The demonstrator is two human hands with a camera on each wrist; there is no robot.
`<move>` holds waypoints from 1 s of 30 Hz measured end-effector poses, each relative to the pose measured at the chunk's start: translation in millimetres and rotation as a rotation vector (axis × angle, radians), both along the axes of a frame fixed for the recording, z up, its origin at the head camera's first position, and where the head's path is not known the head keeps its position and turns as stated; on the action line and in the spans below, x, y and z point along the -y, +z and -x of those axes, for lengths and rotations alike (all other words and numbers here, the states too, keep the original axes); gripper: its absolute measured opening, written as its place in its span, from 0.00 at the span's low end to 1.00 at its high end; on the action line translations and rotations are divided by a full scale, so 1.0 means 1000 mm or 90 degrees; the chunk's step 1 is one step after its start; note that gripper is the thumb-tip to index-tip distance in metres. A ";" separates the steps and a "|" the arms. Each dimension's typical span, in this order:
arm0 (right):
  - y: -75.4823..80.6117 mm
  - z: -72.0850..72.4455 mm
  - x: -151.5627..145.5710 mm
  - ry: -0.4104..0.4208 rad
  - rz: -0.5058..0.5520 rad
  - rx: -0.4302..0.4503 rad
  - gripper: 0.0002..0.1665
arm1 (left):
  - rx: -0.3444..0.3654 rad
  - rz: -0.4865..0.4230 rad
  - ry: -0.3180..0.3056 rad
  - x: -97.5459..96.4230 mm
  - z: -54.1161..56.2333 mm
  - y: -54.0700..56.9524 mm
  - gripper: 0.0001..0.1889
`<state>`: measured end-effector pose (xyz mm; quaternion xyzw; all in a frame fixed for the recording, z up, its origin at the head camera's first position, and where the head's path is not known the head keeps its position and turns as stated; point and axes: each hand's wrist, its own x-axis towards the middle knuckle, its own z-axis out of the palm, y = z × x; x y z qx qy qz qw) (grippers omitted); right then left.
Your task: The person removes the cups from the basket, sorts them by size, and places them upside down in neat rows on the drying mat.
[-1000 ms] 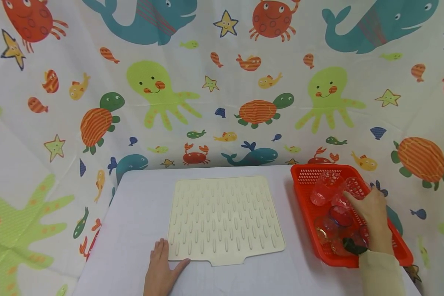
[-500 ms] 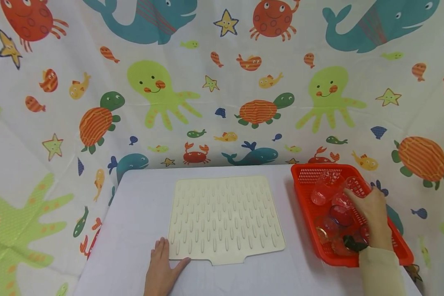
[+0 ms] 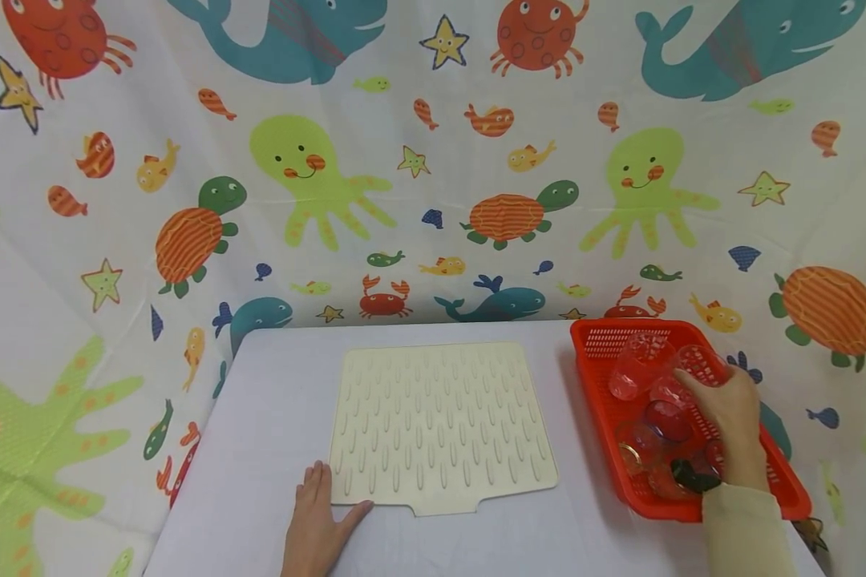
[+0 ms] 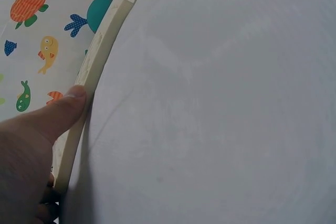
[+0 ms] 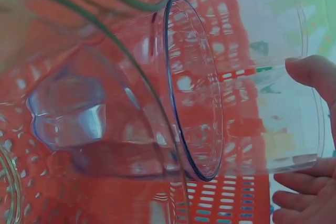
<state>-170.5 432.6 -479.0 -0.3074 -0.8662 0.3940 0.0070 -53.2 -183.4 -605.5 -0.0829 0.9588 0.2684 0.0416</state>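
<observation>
A cream drying board (image 3: 440, 421) with raised oblong ridges lies on the white table. At its front left corner rests my left hand (image 3: 313, 517), fingers straight along the left edge and thumb against the front edge; the left wrist view shows the thumb on the rim (image 4: 100, 59). My right hand (image 3: 732, 405) reaches into the red basket (image 3: 599, 417) and holds a clear drinking glass (image 5: 283, 124), with the thumb on one side and fingers on the other. Beside it, another clear glass (image 3: 633, 373) leans in the basket.
Several more glasses, one with a bluish rim (image 3: 665, 421), lie in the front half of the basket under the right wrist. A dark green item (image 3: 693, 477) shows beside the sleeve. Behind the table hangs a curtain (image 3: 404, 200) printed with sea animals.
Both hands stay nearly in place, and the right hand keeps its hold on the glass. The head view has shifted very slightly.
</observation>
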 end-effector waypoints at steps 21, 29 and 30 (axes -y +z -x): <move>0.014 -0.008 0.003 -0.028 -0.012 -0.064 0.65 | -0.036 -0.012 0.001 -0.002 -0.001 -0.003 0.59; 0.037 -0.010 0.010 -0.048 -0.026 -0.082 0.63 | -0.028 -0.014 -0.004 -0.001 -0.001 -0.003 0.60; 0.040 -0.010 0.011 -0.052 -0.029 -0.084 0.62 | -0.031 -0.015 -0.005 -0.001 0.000 -0.003 0.60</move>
